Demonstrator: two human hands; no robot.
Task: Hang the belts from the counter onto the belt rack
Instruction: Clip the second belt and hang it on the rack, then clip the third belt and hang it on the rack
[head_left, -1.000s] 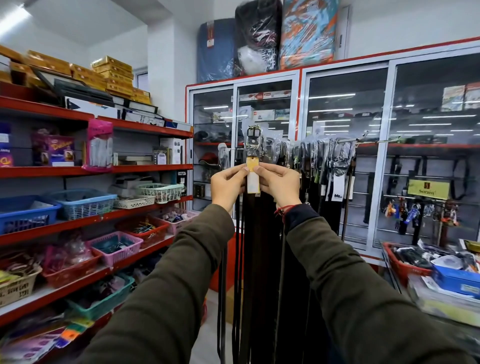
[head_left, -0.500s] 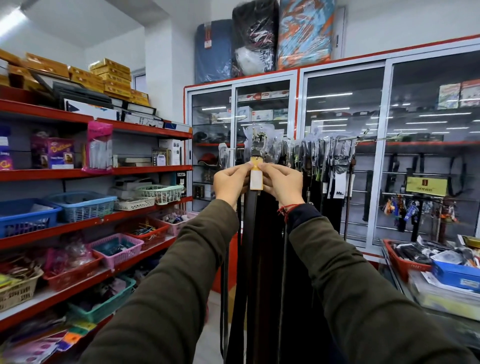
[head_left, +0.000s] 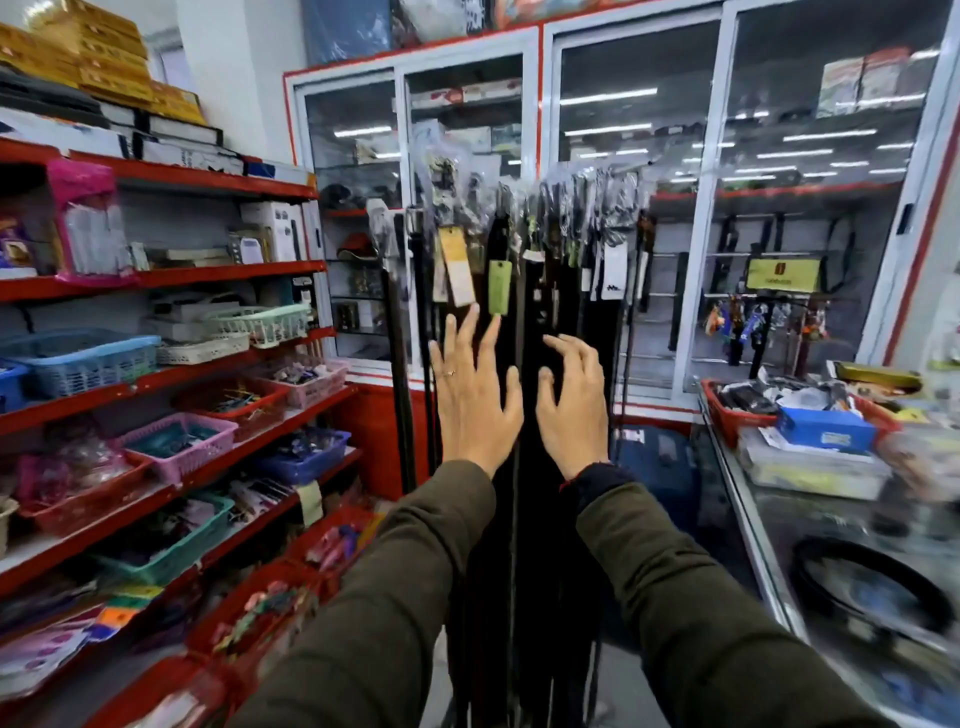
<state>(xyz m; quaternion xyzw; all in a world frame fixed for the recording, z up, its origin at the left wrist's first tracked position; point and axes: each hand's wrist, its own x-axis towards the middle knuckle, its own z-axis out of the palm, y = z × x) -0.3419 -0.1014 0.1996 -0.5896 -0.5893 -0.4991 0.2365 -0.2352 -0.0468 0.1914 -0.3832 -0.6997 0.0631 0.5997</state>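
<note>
Both hands are empty, left hand and right hand spread open by the hanging belts on the rack, though one coiled belt looks left on the tabletop.

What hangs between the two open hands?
Head view: dark hanging belts fill the gap between the left hand and right hand; neither holds anything.

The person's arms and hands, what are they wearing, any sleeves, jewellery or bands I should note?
Both arms are covered by long dark olive-green sleeves of a soft fabric. The left hand is bare and has a thin ring on one of its fingers. The right hand is bare too, with a red thread band at the wrist, and a darker inner cuff shows beneath that sleeve.
</note>
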